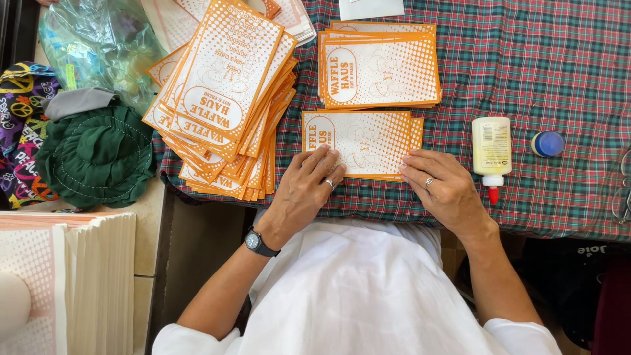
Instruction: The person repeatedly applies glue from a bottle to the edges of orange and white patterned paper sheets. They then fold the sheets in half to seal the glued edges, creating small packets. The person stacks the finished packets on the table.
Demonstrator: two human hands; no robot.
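The paper bags were orange-and-white with dotted print. The tablecloth was red-green plaid. The glue bottle looked cream, red-tipped.

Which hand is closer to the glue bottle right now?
Right. The right hand presses the orange paper bag just left of the glue bottle; the left hand rests on the bag's far end, farther away.
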